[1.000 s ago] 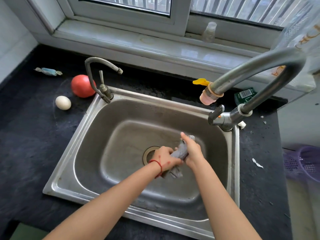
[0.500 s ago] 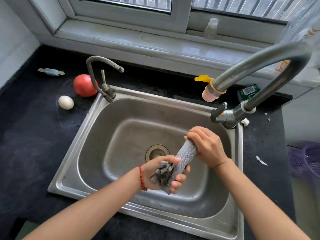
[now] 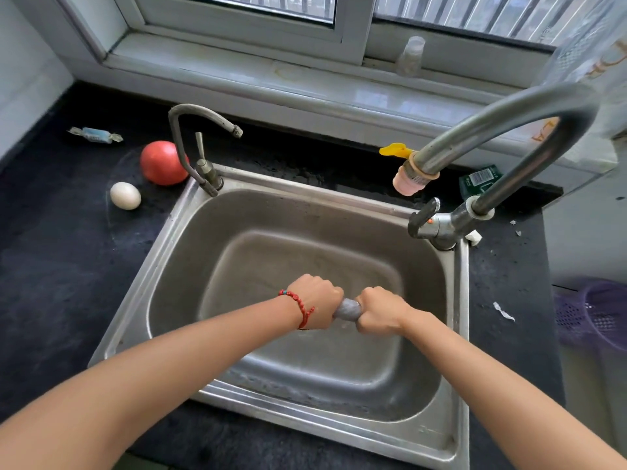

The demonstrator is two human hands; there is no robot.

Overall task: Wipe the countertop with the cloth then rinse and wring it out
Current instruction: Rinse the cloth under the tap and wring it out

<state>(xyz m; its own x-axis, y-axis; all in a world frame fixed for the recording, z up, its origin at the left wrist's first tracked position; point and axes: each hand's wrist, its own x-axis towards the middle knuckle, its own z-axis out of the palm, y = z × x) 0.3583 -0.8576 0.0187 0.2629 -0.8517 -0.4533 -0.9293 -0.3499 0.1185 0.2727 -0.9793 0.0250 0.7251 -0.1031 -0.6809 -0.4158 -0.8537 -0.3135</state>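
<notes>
A grey cloth is twisted into a tight roll over the middle of the steel sink. My left hand, with a red bead bracelet at the wrist, is closed on its left end. My right hand is closed on its right end, knuckles up. Only a short stretch of cloth shows between the two fists. The large curved tap arches over the sink's right side, and no water runs from its pink nozzle. The dark countertop surrounds the sink.
A small tap stands at the sink's back left corner. A tomato, an egg and a wrapped sweet lie on the counter to the left. A green packet and paper scraps lie right; a purple basket sits beyond.
Both hands have turned from a tilted grip to a level one, fists close together. The cloth's loose end, hanging from my left hand before, is now hidden inside the fists.
</notes>
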